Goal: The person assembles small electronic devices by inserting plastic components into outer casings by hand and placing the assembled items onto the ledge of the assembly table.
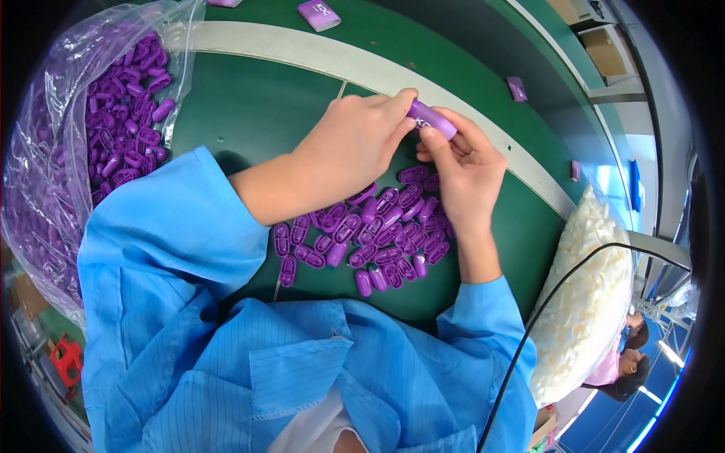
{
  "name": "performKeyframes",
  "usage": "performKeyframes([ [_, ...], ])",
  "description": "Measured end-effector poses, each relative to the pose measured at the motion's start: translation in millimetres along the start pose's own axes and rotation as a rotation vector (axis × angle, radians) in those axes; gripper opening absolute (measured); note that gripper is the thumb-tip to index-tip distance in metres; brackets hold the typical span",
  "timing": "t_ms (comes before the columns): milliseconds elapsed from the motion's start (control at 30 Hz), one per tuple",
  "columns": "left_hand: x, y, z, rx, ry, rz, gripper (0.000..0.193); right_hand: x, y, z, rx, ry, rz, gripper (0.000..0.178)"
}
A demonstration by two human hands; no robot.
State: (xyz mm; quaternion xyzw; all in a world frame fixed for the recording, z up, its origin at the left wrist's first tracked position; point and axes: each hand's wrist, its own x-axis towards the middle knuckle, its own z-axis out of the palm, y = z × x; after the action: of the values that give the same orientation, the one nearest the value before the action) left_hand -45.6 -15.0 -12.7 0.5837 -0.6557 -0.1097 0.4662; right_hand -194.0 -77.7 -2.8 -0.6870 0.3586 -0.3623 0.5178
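In front of me, both hands hold one small light-purple plastic case [436,124] with white print on its side. My right hand [470,162] grips its body between thumb and fingers. At its other end, my left hand [359,136] pinches a darker purple part, mostly hidden by the fingertips. Below the hands, a loose pile of dark-purple oval plastic caps [389,223] lies on the green table [260,106]. Some show their hollow insides, others their smooth outsides.
A clear plastic bag [47,177] full of purple caps stands at the left. Beyond the pale table edge [279,57], purple cases [319,14] lie on a green belt [400,45]. At right are a bag of cream-coloured pieces [585,302], a black cable [529,332] and people [627,362].
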Motion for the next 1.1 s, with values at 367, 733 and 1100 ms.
performKeyframes([
  [367, 11, -1, -13, -0.139, -0.236, -0.088, 0.044, 9, -4, -7, 0.209, -0.014, 0.184, 0.025],
  [733, -7, 16, 1, 0.022, -0.086, -0.036, 0.054, -3, -9, 17, 0.177, 0.123, 0.022, 0.024],
  [1100, 61, -56, -8, 0.003, -0.109, -0.276, 0.035, 69, 24, -20, -0.529, 0.235, -0.334, 0.037],
])
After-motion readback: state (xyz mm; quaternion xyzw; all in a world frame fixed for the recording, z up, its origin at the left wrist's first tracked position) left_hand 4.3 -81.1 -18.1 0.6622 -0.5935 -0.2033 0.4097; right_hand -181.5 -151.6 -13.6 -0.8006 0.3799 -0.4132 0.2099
